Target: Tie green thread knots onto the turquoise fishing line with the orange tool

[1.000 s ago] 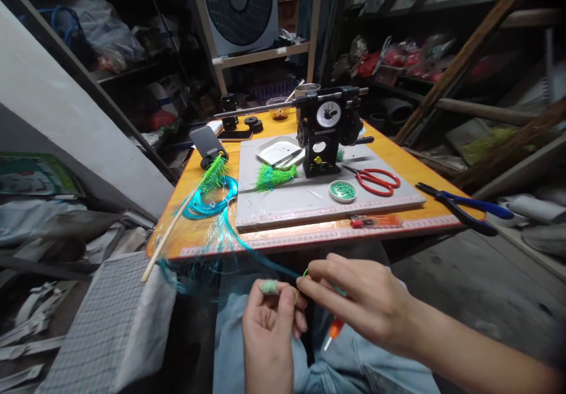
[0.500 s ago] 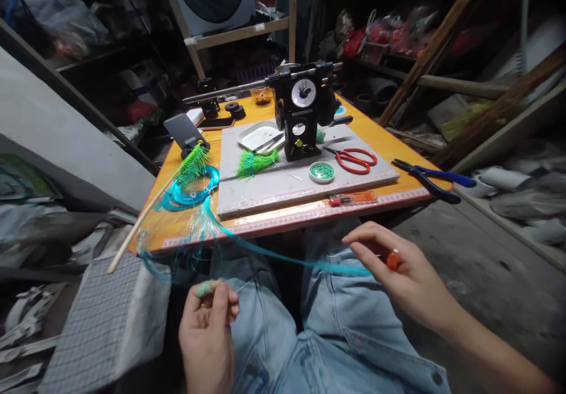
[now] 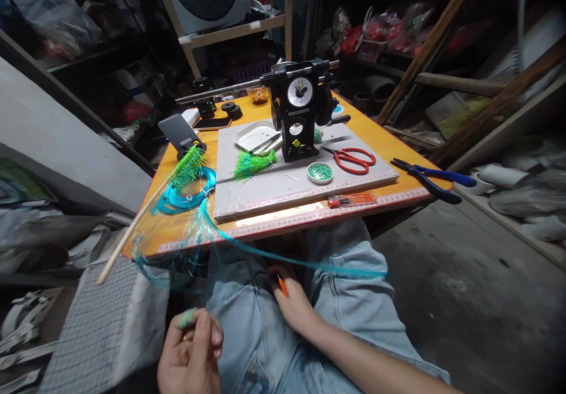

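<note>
My left hand (image 3: 192, 353) is low at the front with thumb and fingers pinched together. Green wrap (image 3: 187, 318) covers one of its fingers; whatever is in the pinch is too fine to make out. Between my knees, just below the table edge, my right hand (image 3: 294, 305) reaches down, its fingertips hidden. A small orange-handled tool (image 3: 283, 286) with a thin dark tip is held in it. A bundle of turquoise strands (image 3: 274, 255) runs from the table across my lap. A coil of the same blue line (image 3: 183, 199) lies at the table's left.
On the grey board (image 3: 274, 196) stand a black winding machine (image 3: 297, 111), a dish of green beads (image 3: 320, 173), red-handled scissors (image 3: 356, 161) and a green bristly bundle (image 3: 254, 164). Pliers (image 3: 427, 179) overhang the right edge. A stick with green bristles (image 3: 132, 229) sticks out at left.
My right hand has moved left and down from the strands' right end to between my knees, orange tool still in it. My left hand has dropped slightly, still pinched. The view has shifted a little.
</note>
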`<state>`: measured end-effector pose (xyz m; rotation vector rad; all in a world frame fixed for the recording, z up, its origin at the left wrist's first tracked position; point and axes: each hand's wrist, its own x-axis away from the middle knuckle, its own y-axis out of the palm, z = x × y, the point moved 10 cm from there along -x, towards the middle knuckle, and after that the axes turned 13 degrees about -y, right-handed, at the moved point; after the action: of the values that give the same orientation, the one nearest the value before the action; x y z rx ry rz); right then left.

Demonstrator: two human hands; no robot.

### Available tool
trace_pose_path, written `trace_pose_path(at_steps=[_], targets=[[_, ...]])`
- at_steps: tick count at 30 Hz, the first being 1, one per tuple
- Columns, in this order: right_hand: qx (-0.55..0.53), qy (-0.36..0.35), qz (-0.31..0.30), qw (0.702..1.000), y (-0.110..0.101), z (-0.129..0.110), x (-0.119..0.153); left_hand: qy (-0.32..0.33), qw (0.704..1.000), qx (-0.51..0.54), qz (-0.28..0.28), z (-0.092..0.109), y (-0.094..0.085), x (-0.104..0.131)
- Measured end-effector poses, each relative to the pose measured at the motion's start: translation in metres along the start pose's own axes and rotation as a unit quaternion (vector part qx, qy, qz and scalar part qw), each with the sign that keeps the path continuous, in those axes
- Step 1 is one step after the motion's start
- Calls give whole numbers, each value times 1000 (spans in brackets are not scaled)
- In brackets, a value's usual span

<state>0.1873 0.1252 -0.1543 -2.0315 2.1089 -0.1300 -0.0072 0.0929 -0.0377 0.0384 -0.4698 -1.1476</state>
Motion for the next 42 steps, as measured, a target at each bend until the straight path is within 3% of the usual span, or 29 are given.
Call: trace_pose_path(at_steps=[5, 11, 16, 20, 22, 27, 31, 34, 37, 42], targets=[[67, -81, -81, 991, 15, -4, -6, -6, 1000, 8, 13, 0, -13, 1], [114, -136, -114, 978, 17, -21, -1, -18, 1000, -20, -5, -9, -5, 0], [133, -218, -124, 959, -8, -76, 14, 33, 998, -59, 4, 3, -8, 4], [154, -265, -112, 945, -50, -118, 30, 64, 995, -62, 53, 15, -5, 21], [181, -291, -101, 934, -70, -138, 38, 66, 994, -72, 45, 16, 11, 32], [271, -371, -86, 884, -94, -181, 54, -20, 990, -122, -68, -10, 73, 52], [294, -398, -86, 865, -97, -193, 58, -39, 985, -130, -104, -20, 94, 62], [275, -399, -71, 872, -99, -194, 59, -21, 989, -122, -79, -16, 93, 63], [215, -366, -5, 905, -110, -192, 56, 5, 996, -84, -40, -11, 89, 63], [-15, -172, 1, 985, -102, -159, 40, 41, 998, -33, -26, -14, 94, 67]])
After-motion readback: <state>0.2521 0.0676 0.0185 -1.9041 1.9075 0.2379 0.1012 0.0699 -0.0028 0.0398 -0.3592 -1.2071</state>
